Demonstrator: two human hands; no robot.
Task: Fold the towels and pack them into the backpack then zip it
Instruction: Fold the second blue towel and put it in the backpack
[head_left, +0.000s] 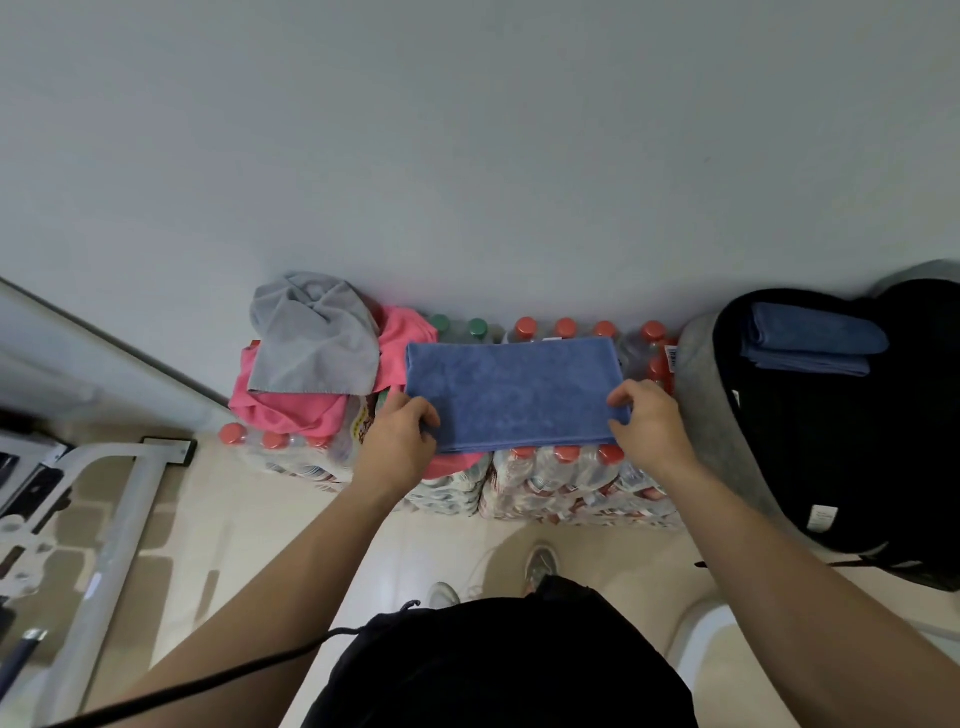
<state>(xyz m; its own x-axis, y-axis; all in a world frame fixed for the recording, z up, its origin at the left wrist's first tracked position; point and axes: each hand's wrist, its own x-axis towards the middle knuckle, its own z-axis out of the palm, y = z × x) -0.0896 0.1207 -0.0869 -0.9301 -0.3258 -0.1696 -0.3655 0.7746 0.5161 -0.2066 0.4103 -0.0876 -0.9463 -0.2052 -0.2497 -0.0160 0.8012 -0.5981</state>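
Observation:
A blue towel (511, 392), folded into a flat rectangle, lies on top of shrink-wrapped packs of bottles (561, 478). My left hand (402, 436) pinches its near left corner. My right hand (647, 423) pinches its near right corner. Left of it a crumpled grey towel (311, 338) lies over a crumpled pink towel (291, 410). At the right an open black and grey backpack (810, 457) lies with a folded blue towel (815, 340) inside its far end.
A pale wall (467, 156) rises directly behind the bottle packs. A white metal frame (119, 519) stands on the tiled floor at the left. My feet (540, 564) are on the floor in front of the packs. A white rounded object (711, 639) sits at the lower right.

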